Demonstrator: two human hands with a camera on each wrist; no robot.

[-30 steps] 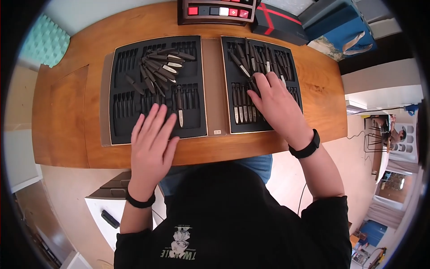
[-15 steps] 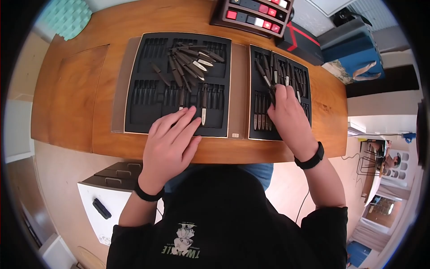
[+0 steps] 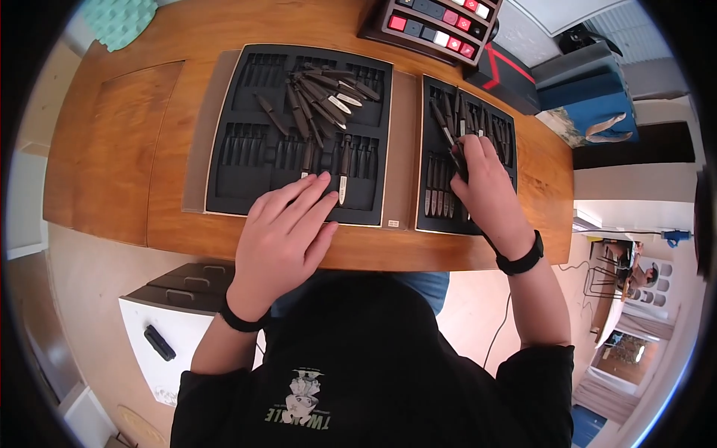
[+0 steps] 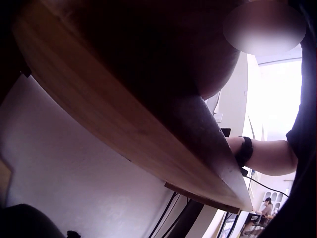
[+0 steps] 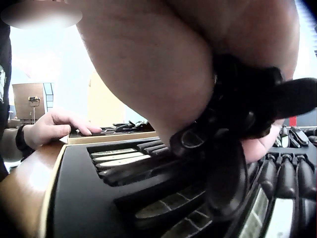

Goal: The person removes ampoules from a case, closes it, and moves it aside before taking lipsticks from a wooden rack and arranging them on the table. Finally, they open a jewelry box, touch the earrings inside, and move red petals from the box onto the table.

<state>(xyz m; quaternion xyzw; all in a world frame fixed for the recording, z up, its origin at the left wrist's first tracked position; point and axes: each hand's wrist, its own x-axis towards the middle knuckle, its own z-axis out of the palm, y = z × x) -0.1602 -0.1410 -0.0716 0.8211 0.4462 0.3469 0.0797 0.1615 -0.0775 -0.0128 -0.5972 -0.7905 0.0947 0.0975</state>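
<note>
My left hand [image 3: 280, 235] lies flat with fingers straight and spread on the near edge of the left black foam knife tray [image 3: 235, 183], fingertips [image 3: 323, 179] just short of a single small knife with a pale blade [image 3: 343, 170] sitting upright in a slot. It holds nothing. Beyond my left fingers, at the far side of that tray, a loose heap of dark-handled knives [image 3: 317, 95] lies fanned across the slots.

My right hand [image 3: 489, 187] is on the right black foam knife tray [image 3: 433, 224], fingers curled tight around a bundle of dark-handled small knives [image 3: 458, 158]. The right wrist view shows the same clamp from below: black handles [image 5: 237, 114] bunched under my palm, hanging just above the tray's slots. To the left of my right hand, a row of pale-bladed knives [image 3: 437, 201] sits in their slots; beyond my fingers more dark knives [image 3: 478, 119] lie in the far half of that tray.

Both trays sit side by side on the brown wooden surface [image 3: 112, 149], near each other, not touching. My hands are well apart, one per tray. Beyond my right hand, at the far edge, stands a dark case with red, white and black blocks [image 3: 437, 22]. Black wristbands on both wrists. The left wrist view shows only the surface's underside edge [image 4: 138, 144].
</note>
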